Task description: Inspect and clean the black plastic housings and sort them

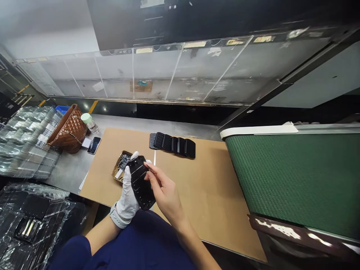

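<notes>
My left hand [128, 198], in a white glove, grips a black ribbed plastic part [139, 180] and holds it tilted above the table's front edge. My bare right hand [164, 191] is closed in a pinch at the part's upper right edge. Whatever lies between those fingertips is too small to make out. Behind my left hand sits a small open box [114, 171] of small metal pieces [123, 160], partly covered by the glove. Farther back, a row of several similar black parts [174, 144] lies overlapping on the brown board [197, 183].
A green conveyor belt [295, 176] borders the right. At the left are a brown quilted handbag [70, 129], a bottle [91, 123], a phone [94, 145] and stacked clear plastic trays [28, 142]. Plastic-wrapped black parts [30, 225] stand at the lower left. A framed panel [152, 71] rises behind.
</notes>
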`<state>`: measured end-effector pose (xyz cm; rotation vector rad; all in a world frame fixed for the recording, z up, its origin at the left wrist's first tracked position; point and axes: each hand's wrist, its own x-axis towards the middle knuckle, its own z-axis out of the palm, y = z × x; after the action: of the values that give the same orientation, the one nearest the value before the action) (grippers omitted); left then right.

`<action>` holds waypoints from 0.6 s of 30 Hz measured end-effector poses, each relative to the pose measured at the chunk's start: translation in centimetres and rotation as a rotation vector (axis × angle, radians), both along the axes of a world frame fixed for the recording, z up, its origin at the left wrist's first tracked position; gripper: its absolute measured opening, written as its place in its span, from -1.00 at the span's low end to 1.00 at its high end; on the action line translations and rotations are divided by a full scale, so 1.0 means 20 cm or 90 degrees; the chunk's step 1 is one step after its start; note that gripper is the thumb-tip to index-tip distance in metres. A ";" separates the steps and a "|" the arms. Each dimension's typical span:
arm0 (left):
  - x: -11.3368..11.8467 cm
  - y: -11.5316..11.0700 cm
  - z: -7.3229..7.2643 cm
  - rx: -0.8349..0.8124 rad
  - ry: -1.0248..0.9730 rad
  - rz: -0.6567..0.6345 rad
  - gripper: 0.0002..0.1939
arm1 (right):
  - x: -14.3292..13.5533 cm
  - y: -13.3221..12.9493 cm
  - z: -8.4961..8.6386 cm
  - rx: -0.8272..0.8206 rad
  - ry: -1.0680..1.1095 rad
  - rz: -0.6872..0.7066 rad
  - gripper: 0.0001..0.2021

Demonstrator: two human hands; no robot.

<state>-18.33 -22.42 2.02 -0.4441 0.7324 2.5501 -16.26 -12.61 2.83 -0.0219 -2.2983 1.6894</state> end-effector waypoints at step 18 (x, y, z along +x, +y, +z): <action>0.01 0.01 -0.02 -0.017 -0.028 0.054 -0.52 | -0.02 -0.04 0.00 0.274 0.079 -0.001 -0.55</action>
<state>-18.12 -22.21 1.54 -0.5495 0.7468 2.6036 -16.69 -13.35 2.89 0.1646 -2.5090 1.1273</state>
